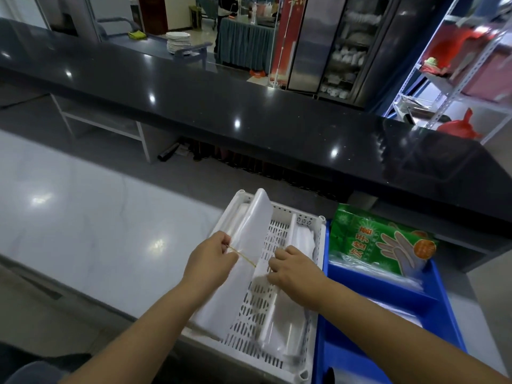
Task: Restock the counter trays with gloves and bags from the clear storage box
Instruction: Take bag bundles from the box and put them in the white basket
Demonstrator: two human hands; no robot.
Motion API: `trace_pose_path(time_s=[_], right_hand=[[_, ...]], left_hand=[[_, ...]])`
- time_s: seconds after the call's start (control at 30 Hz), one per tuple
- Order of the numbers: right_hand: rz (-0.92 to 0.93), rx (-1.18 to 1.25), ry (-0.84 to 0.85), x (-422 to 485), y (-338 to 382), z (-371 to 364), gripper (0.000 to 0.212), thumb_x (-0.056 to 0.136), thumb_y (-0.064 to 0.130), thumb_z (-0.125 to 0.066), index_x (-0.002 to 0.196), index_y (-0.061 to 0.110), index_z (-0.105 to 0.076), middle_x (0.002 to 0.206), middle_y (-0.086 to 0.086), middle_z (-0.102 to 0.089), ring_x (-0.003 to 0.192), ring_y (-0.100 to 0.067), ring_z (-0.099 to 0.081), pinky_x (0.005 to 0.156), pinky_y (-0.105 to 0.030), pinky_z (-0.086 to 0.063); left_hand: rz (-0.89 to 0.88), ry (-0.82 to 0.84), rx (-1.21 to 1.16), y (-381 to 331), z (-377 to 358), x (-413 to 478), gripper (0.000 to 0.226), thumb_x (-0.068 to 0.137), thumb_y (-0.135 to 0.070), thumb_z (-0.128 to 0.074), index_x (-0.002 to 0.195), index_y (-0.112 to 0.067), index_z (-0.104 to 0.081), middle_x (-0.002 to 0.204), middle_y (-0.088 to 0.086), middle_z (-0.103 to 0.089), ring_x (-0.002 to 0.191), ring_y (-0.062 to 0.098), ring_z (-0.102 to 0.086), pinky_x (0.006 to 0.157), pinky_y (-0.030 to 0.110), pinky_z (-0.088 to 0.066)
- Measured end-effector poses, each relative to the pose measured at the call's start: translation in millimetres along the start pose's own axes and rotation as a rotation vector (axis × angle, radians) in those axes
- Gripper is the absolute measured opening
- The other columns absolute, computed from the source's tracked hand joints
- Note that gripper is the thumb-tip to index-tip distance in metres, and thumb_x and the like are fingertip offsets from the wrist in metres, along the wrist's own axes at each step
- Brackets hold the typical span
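A white perforated tray [279, 353] sits on the pale counter in front of me, split by an upright divider. A long bundle of translucent white plastic bags [249, 236] lies tilted over its left side. My left hand [210, 261] pinches a yellow rubber band [243, 257] stretched across the bundle. My right hand [293, 270] grips the bundle's right edge. More clear bags [303, 239] lie in the tray's right compartment. To the right stands a blue tray [388, 286] holding a green pack of disposable gloves [382, 242] on clear bags.
A long black glossy counter [249, 115] runs across behind the trays. The pale counter top [83, 217] spreads to the left. White metal shelving with red bags [457, 126] stands at the far right. A stack of plates [178, 41] is far back.
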State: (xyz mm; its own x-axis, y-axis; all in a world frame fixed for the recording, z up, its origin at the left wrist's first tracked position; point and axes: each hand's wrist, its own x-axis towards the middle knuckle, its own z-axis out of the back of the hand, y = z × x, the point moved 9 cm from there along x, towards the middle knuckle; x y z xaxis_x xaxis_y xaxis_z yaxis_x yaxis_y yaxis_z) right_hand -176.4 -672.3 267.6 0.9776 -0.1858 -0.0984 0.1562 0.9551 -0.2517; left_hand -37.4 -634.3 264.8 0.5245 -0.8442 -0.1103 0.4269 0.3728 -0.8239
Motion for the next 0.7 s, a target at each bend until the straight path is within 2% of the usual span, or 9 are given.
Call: trace_pose_path(time_s=[0.1, 0.23, 0.37, 0.43, 0.47, 0.53, 0.6, 0.63, 0.7], right_hand=[[-0.070, -0.019, -0.014, -15.9, -7.6, 1.6, 0.023, 0.053, 0.020, -0.081, 0.065, 0.026, -0.062, 0.066, 0.008, -0.056, 0.068, -0.015, -0.052, 0.064, -0.026, -0.046], [-0.142, -0.028, -0.042, -26.6, -11.8, 5.1, 0.020, 0.058, 0.018, -0.079, 0.066, 0.024, -0.062, 0.068, 0.007, -0.055, 0.070, -0.015, -0.051, 0.062, -0.027, -0.045], [-0.197, 0.008, -0.064, -31.3, -14.9, 1.6, 0.020, 0.059, 0.018, -0.079, 0.072, 0.024, -0.065, 0.073, 0.007, -0.059, 0.074, -0.015, -0.053, 0.064, -0.027, -0.045], [-0.209, 0.015, -0.074, -31.9, -15.1, -0.1, 0.021, 0.059, 0.017, -0.080, 0.073, 0.024, -0.065, 0.075, 0.007, -0.061, 0.076, -0.016, -0.054, 0.064, -0.027, -0.046], [-0.212, 0.016, -0.080, -31.6, -15.4, -0.6, 0.021, 0.059, 0.018, -0.080, 0.073, 0.024, -0.065, 0.075, 0.007, -0.061, 0.076, -0.016, -0.054, 0.064, -0.027, -0.045], [-0.214, 0.024, -0.097, -31.0, -16.2, 0.0, 0.021, 0.060, 0.018, -0.080, 0.072, 0.023, -0.064, 0.075, 0.007, -0.061, 0.076, -0.016, -0.054, 0.064, -0.027, -0.044], [-0.210, 0.034, -0.114, -30.4, -16.5, 0.4, 0.020, 0.061, 0.017, -0.079, 0.072, 0.023, -0.064, 0.075, 0.007, -0.062, 0.076, -0.016, -0.054, 0.064, -0.026, -0.044], [-0.206, 0.037, -0.120, -29.8, -16.0, 0.0, 0.019, 0.062, 0.017, -0.079, 0.072, 0.023, -0.064, 0.076, 0.007, -0.062, 0.076, -0.016, -0.055, 0.064, -0.026, -0.045], [-0.202, 0.048, -0.126, -27.9, -15.7, -1.8, 0.019, 0.064, 0.016, -0.078, 0.075, 0.022, -0.065, 0.078, 0.006, -0.062, 0.077, -0.017, -0.055, 0.063, -0.026, -0.046]], left_hand=[[-0.006, 0.039, 0.017, -3.5, -29.1, 1.4, 0.005, 0.079, -0.021, -0.056, 0.079, -0.024, -0.053, 0.071, -0.003, -0.057, 0.066, 0.016, -0.054, 0.057, 0.031, -0.042], [0.008, 0.055, 0.064, -0.8, -51.2, 2.9, 0.007, 0.085, -0.019, -0.054, 0.091, -0.015, -0.053, 0.077, -0.001, -0.056, 0.075, 0.023, -0.056, 0.067, 0.036, -0.045], [-0.017, 0.054, 0.119, -3.0, -57.5, -0.1, 0.013, 0.089, -0.020, -0.051, 0.101, -0.018, -0.047, 0.088, -0.001, -0.059, 0.079, 0.020, -0.058, 0.065, 0.034, -0.048], [-0.134, 0.036, 0.302, -14.6, -57.7, -4.5, 0.021, 0.089, -0.021, -0.052, 0.109, -0.020, -0.046, 0.101, -0.001, -0.057, 0.088, 0.020, -0.057, 0.069, 0.034, -0.049], [-0.233, 0.016, 0.451, -22.4, -59.1, -6.8, 0.032, 0.088, -0.023, -0.055, 0.118, -0.021, -0.044, 0.116, 0.000, -0.054, 0.101, 0.021, -0.055, 0.075, 0.033, -0.049], [-0.397, 0.029, 0.630, -26.8, -66.0, -11.1, 0.054, 0.088, -0.030, -0.057, 0.137, -0.022, -0.036, 0.145, -0.001, -0.038, 0.130, 0.021, -0.036, 0.098, 0.032, -0.038], [-0.442, 0.183, 0.693, -13.8, -80.0, -14.1, 0.064, 0.091, -0.042, -0.048, 0.146, -0.024, -0.020, 0.158, -0.002, -0.012, 0.145, 0.019, -0.008, 0.116, 0.034, -0.012], [-0.441, 0.269, 0.734, -3.6, -88.3, -17.0, 0.067, 0.093, -0.046, -0.041, 0.148, -0.024, -0.010, 0.159, -0.002, 0.001, 0.146, 0.017, 0.004, 0.117, 0.034, 0.000], [-0.431, 0.349, 0.813, 11.1, -101.3, -22.9, 0.068, 0.095, -0.051, -0.029, 0.147, -0.025, 0.007, 0.156, -0.001, 0.018, 0.141, 0.014, 0.021, 0.114, 0.035, 0.013]])
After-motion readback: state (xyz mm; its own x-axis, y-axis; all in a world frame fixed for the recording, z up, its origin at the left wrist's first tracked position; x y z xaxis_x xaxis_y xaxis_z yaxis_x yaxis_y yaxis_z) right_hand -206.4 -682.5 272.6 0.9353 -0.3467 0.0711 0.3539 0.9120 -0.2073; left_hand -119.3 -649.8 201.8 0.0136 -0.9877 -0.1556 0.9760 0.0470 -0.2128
